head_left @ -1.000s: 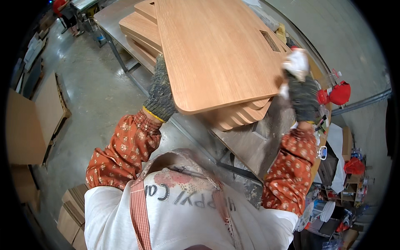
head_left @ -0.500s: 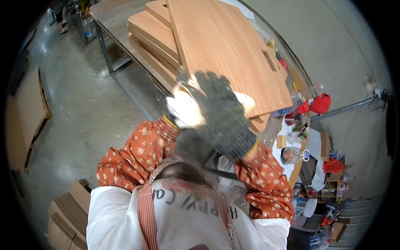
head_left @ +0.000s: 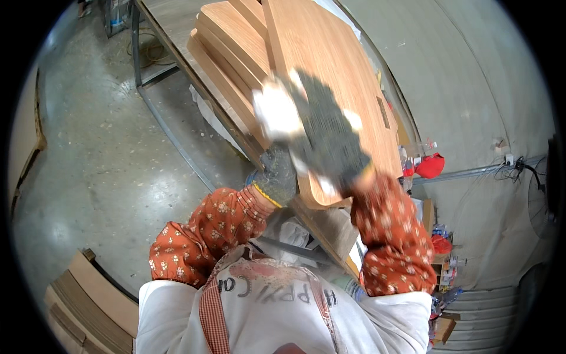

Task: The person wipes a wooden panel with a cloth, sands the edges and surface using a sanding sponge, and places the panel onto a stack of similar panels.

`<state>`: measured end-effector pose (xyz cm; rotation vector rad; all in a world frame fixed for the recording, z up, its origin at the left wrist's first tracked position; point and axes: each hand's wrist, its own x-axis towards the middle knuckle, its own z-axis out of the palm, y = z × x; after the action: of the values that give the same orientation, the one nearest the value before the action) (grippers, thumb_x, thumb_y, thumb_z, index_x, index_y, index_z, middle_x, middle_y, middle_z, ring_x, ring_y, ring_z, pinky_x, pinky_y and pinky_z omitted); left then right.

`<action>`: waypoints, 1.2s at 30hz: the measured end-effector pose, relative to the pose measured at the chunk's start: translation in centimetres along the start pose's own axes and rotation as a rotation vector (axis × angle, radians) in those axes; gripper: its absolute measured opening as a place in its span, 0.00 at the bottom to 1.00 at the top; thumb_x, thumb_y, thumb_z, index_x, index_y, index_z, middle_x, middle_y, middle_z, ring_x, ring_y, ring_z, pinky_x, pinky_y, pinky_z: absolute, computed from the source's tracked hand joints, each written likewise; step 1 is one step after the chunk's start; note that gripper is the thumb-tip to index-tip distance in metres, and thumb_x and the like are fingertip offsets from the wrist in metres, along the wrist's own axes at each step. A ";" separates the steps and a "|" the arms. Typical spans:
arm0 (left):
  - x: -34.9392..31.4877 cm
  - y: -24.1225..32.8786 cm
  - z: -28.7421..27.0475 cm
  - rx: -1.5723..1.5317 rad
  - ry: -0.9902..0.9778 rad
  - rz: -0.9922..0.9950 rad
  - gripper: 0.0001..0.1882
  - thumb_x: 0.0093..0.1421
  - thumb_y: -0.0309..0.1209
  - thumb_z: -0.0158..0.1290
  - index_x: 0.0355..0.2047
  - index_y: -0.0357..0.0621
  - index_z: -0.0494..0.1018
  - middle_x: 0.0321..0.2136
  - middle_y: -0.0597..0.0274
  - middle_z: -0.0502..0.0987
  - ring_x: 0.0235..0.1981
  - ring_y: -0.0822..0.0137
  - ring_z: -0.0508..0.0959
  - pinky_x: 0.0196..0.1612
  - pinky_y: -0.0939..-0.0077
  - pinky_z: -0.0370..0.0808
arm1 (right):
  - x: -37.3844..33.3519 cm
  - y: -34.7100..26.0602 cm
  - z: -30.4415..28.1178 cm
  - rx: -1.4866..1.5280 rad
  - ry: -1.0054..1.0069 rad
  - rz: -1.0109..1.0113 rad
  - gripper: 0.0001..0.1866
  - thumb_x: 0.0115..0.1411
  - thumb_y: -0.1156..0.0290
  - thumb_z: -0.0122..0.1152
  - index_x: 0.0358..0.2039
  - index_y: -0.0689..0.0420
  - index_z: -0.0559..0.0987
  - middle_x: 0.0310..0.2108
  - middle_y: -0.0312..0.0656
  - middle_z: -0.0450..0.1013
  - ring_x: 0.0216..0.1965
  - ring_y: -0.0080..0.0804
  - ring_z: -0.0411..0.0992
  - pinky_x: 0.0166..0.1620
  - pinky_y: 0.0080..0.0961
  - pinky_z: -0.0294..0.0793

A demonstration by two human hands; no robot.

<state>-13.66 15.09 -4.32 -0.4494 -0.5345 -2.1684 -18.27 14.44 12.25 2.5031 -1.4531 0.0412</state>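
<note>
Within last second, right gloved hand [head_left: 331,128] crossed from right side of wood-grain board [head_left: 330,50] to left edge; blurred fingers appear closed on white cloth [head_left: 279,111]. Cloth work thus seems shifted leftward. Left gloved hand [head_left: 277,175] now lower, beside near-left corner; fingers partly hidden, cannot tell whether gripping. Board rests on stacked boards [head_left: 232,34] atop bench [head_left: 337,225].

A table [head_left: 172,17] with a grey top carries a stack of wooden boards [head_left: 348,53], lying close to the table's left edge. Left of the table, the concrete floor [head_left: 100,153] carries a pile of cardboard [head_left: 91,304].
</note>
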 end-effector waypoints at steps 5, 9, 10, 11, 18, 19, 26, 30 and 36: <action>0.3 -1.7 1.5 0.151 0.274 -0.007 0.26 0.69 0.43 0.29 0.64 0.47 0.48 0.59 0.57 0.59 0.58 0.64 0.64 0.60 0.68 0.62 | -0.4 -0.6 -1.6 0.075 -0.047 -0.078 0.33 0.55 0.61 0.49 0.62 0.54 0.58 0.58 0.60 0.58 0.59 0.56 0.58 0.61 0.47 0.54; 0.7 -1.5 3.9 0.111 0.428 -0.038 0.26 0.70 0.40 0.30 0.65 0.46 0.46 0.61 0.57 0.56 0.59 0.64 0.62 0.62 0.70 0.59 | 4.8 6.3 2.3 0.112 -0.022 -0.127 0.32 0.59 0.49 0.46 0.59 0.54 0.64 0.59 0.61 0.57 0.61 0.60 0.52 0.64 0.45 0.49; 0.7 -0.7 5.0 0.087 0.479 -0.045 0.26 0.70 0.40 0.30 0.65 0.46 0.46 0.62 0.57 0.55 0.60 0.65 0.61 0.62 0.70 0.59 | 7.5 8.1 2.9 0.061 -0.023 -0.150 0.33 0.60 0.47 0.43 0.61 0.53 0.62 0.61 0.57 0.56 0.62 0.60 0.50 0.64 0.45 0.47; 0.8 -0.2 5.8 0.059 0.537 -0.066 0.26 0.70 0.39 0.30 0.65 0.45 0.45 0.62 0.57 0.55 0.60 0.65 0.60 0.63 0.71 0.58 | 9.9 10.2 3.8 0.009 -0.025 -0.168 0.33 0.61 0.45 0.41 0.62 0.51 0.60 0.62 0.54 0.55 0.63 0.60 0.49 0.65 0.44 0.46; -1.5 -1.6 2.0 0.990 0.373 0.233 0.27 0.69 0.35 0.30 0.65 0.39 0.43 0.64 0.56 0.49 0.62 0.66 0.57 0.64 0.73 0.55 | 17.9 15.9 7.5 -0.070 0.005 0.069 0.35 0.58 0.46 0.50 0.61 0.52 0.61 0.61 0.61 0.52 0.62 0.57 0.51 0.64 0.41 0.50; -1.0 -1.7 2.0 0.983 0.414 0.283 0.27 0.69 0.38 0.30 0.65 0.40 0.43 0.63 0.54 0.52 0.60 0.66 0.60 0.62 0.72 0.59 | 17.0 13.9 7.1 -0.055 0.014 0.011 0.35 0.57 0.47 0.51 0.61 0.54 0.61 0.61 0.62 0.53 0.62 0.57 0.52 0.64 0.41 0.50; -2.7 -4.6 -5.0 1.039 0.225 0.129 0.23 0.65 0.31 0.39 0.57 0.36 0.51 0.53 0.52 0.59 0.51 0.62 0.64 0.55 0.68 0.63 | -1.0 0.0 -0.4 0.173 -0.006 0.026 0.33 0.56 0.53 0.55 0.60 0.54 0.64 0.60 0.57 0.55 0.63 0.51 0.52 0.64 0.45 0.47; -1.7 -2.7 -0.5 0.630 0.741 0.105 0.13 0.62 0.38 0.37 0.36 0.42 0.65 0.29 0.58 0.66 0.27 0.64 0.67 0.36 0.66 0.71 | -8.1 -2.8 -1.2 0.449 0.010 0.212 0.36 0.50 0.57 0.62 0.59 0.54 0.66 0.57 0.53 0.60 0.60 0.47 0.58 0.62 0.45 0.52; -1.4 4.3 1.3 1.161 0.221 0.305 0.25 0.67 0.37 0.39 0.61 0.42 0.51 0.58 0.53 0.60 0.57 0.62 0.64 0.57 0.65 0.66 | -15.2 4.5 -1.4 0.417 0.319 0.608 0.26 0.50 0.63 0.59 0.51 0.55 0.71 0.47 0.51 0.68 0.51 0.45 0.66 0.53 0.40 0.65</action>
<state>-9.21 14.31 -2.95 0.3277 -1.3443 -1.2842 -29.63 25.63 12.25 2.0741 -2.1526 0.8841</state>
